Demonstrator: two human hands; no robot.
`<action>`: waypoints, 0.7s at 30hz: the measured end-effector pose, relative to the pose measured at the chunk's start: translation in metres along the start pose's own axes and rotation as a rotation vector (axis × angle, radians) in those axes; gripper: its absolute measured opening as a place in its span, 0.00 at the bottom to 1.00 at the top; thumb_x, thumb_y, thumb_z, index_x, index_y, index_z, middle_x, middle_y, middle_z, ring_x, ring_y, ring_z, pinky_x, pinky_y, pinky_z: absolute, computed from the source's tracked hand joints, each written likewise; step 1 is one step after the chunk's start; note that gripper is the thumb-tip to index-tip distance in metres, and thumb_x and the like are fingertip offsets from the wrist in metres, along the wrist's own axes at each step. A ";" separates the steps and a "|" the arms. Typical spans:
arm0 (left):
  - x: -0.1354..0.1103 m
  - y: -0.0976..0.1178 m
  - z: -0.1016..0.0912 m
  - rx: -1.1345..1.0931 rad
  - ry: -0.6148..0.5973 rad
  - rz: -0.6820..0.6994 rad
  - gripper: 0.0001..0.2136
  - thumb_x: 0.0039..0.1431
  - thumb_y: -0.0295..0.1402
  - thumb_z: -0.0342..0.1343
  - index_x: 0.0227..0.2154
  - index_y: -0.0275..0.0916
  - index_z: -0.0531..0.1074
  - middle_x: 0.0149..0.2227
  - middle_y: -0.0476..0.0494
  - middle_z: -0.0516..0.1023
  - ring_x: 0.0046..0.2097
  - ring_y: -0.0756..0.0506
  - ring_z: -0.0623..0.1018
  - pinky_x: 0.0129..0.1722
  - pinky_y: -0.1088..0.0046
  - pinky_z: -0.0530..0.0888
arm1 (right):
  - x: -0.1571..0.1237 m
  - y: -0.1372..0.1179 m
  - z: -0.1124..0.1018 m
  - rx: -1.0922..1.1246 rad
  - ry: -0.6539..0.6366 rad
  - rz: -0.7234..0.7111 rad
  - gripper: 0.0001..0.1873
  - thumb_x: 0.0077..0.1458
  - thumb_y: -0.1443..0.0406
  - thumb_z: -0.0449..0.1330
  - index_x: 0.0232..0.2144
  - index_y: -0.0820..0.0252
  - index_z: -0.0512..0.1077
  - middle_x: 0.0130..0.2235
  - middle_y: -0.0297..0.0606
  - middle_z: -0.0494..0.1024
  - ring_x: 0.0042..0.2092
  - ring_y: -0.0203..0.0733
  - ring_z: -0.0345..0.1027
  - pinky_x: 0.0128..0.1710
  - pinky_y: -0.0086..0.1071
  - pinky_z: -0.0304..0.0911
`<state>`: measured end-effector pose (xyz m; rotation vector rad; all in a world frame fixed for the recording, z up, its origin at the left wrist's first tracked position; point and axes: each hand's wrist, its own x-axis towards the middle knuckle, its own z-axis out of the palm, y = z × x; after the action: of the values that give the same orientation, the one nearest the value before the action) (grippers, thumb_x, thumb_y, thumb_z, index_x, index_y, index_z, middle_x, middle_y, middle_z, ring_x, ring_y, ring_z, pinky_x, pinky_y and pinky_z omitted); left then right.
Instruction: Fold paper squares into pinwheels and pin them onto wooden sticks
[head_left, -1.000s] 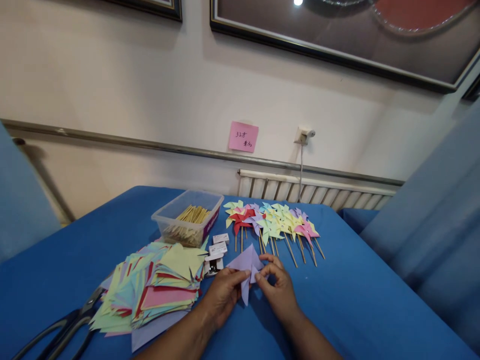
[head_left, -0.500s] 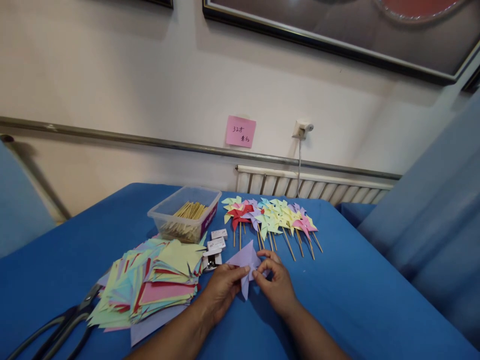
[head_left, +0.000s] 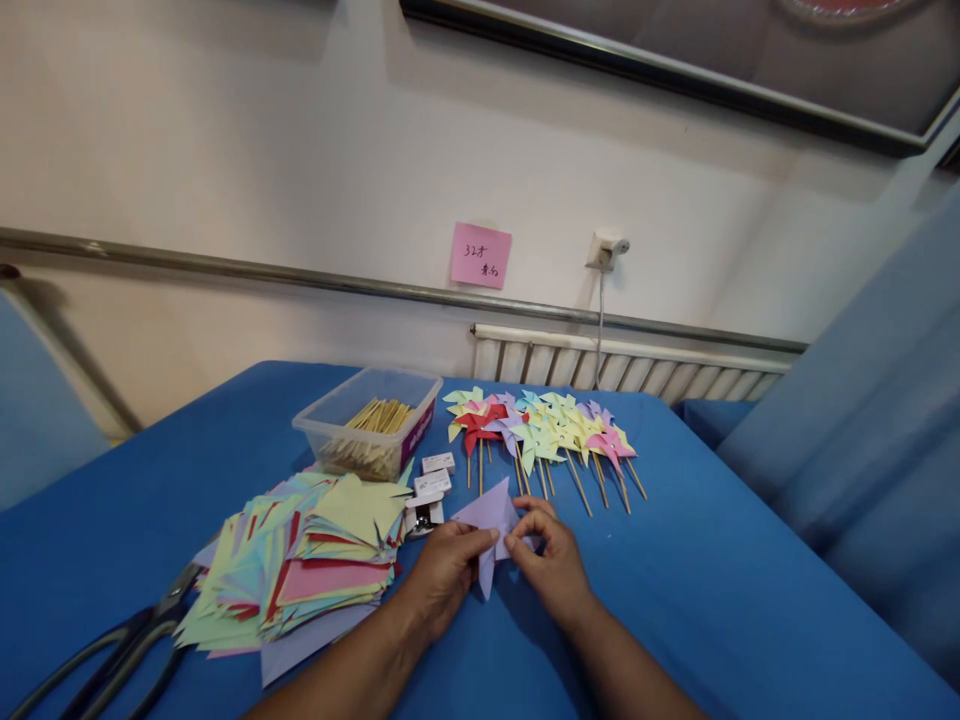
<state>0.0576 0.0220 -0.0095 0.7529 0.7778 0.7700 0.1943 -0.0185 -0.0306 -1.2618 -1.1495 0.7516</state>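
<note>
Blue table, both hands pinching lilac paper

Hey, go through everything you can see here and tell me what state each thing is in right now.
purple paper: partly folded, pinched by left hand and right hand.
plastic box: open, sticks inside.
paper pile: fanned, uneven stack.
pinwheels: assembled, lying flat in a row.
scissors: lying flat, blades partly under the paper pile.
plug: in the wall socket.
</note>
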 end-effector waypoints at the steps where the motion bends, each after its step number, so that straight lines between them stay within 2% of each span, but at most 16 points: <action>1: -0.001 0.001 0.001 0.015 -0.018 0.002 0.06 0.40 0.29 0.63 0.23 0.32 0.76 0.20 0.45 0.77 0.23 0.50 0.73 0.27 0.76 0.68 | 0.001 0.001 0.000 0.098 0.000 0.048 0.06 0.43 0.64 0.64 0.27 0.58 0.71 0.45 0.41 0.73 0.47 0.47 0.66 0.45 0.36 0.60; 3: -0.002 0.002 0.002 0.053 -0.048 0.003 0.07 0.41 0.30 0.62 0.25 0.32 0.76 0.20 0.45 0.76 0.22 0.50 0.72 0.25 0.77 0.67 | 0.002 0.002 -0.002 0.302 -0.008 0.164 0.16 0.44 0.61 0.65 0.37 0.57 0.70 0.42 0.40 0.74 0.40 0.44 0.69 0.39 0.35 0.63; 5: -0.003 0.003 0.002 0.090 -0.058 0.004 0.07 0.40 0.29 0.61 0.26 0.32 0.76 0.20 0.46 0.76 0.21 0.51 0.71 0.23 0.77 0.65 | 0.004 0.002 -0.006 0.455 -0.064 0.264 0.21 0.45 0.59 0.65 0.42 0.59 0.68 0.36 0.39 0.76 0.34 0.40 0.70 0.34 0.33 0.63; 8: -0.004 0.004 0.000 0.166 -0.109 0.001 0.09 0.39 0.26 0.59 0.28 0.31 0.76 0.21 0.46 0.76 0.22 0.50 0.71 0.23 0.77 0.64 | 0.006 0.001 -0.010 0.554 -0.205 0.304 0.21 0.43 0.59 0.67 0.39 0.62 0.69 0.33 0.38 0.76 0.32 0.40 0.70 0.35 0.33 0.63; 11: -0.005 0.004 0.000 0.296 -0.167 -0.012 0.10 0.39 0.24 0.57 0.28 0.32 0.76 0.23 0.47 0.76 0.24 0.49 0.73 0.24 0.77 0.64 | 0.004 0.000 -0.013 0.479 -0.273 0.284 0.21 0.39 0.64 0.69 0.37 0.61 0.69 0.32 0.36 0.76 0.31 0.38 0.68 0.33 0.29 0.62; 14: -0.004 0.003 0.000 0.405 -0.160 -0.012 0.10 0.37 0.22 0.56 0.27 0.34 0.76 0.23 0.50 0.76 0.25 0.48 0.73 0.24 0.77 0.64 | 0.003 0.000 -0.013 0.336 -0.270 0.261 0.19 0.38 0.66 0.69 0.35 0.61 0.70 0.28 0.31 0.74 0.27 0.33 0.64 0.27 0.25 0.58; 17: -0.002 -0.001 0.000 0.423 -0.109 0.029 0.07 0.37 0.22 0.56 0.24 0.34 0.75 0.21 0.52 0.75 0.24 0.49 0.72 0.24 0.77 0.63 | 0.003 0.001 -0.009 0.270 -0.247 0.243 0.17 0.38 0.67 0.68 0.33 0.62 0.69 0.25 0.29 0.72 0.25 0.32 0.62 0.25 0.24 0.57; 19: -0.002 -0.003 0.000 0.386 -0.045 0.067 0.02 0.38 0.24 0.58 0.20 0.34 0.72 0.18 0.52 0.72 0.21 0.51 0.69 0.22 0.78 0.62 | 0.002 0.002 -0.005 0.262 -0.170 0.246 0.17 0.38 0.66 0.68 0.32 0.62 0.68 0.24 0.28 0.71 0.24 0.32 0.61 0.23 0.25 0.58; 21: -0.002 -0.004 0.001 0.267 -0.007 0.073 0.04 0.41 0.26 0.60 0.19 0.35 0.70 0.17 0.52 0.71 0.20 0.52 0.68 0.23 0.78 0.63 | 0.000 0.003 0.002 0.282 -0.038 0.253 0.17 0.39 0.64 0.68 0.32 0.61 0.68 0.24 0.29 0.72 0.24 0.33 0.63 0.24 0.26 0.60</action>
<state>0.0587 0.0181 -0.0112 1.0275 0.8602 0.7362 0.1935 -0.0170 -0.0340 -1.1679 -0.8852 1.0894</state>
